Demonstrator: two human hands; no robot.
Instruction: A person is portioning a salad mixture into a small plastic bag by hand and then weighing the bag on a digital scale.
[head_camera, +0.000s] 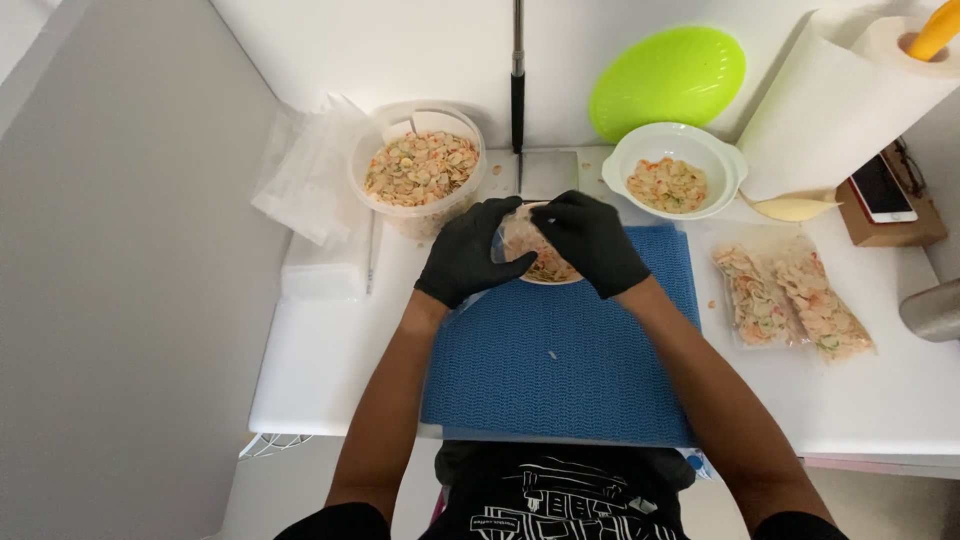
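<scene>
head view: the person's left hand (468, 252) in a black glove curls around the near-left side of a small clear plastic bag of pale, orange-flecked mixed pieces (535, 255), gripping it so the mouth faces up. the right hand (592, 240), also black-gloved, closes over the bag's top right edge, fingers pinched on the film; whether it is sealing or only steadying the bag cannot be told. the bag sits between both hands at the far edge of a blue textured rectangular mat (560, 370), which seems laid there to keep the work from sliding on the white table (320, 380).

just left of the hands stands a round clear plastic tub filled with the same mix (418, 168), within easy reach. to the right, a white ceramic bowl with handles (673, 170) holds a smaller portion, and a lime-green oval lid (668, 80) leans on the wall behind it. two flat, filled clear bags (790, 300) lie side by side well to the right, set apart from the mat. a stack of empty clear bags (300, 190) lies at the far left, and a white paper towel roll (850, 100) rests at the far right beside a phone on a brown block (885, 195).
</scene>
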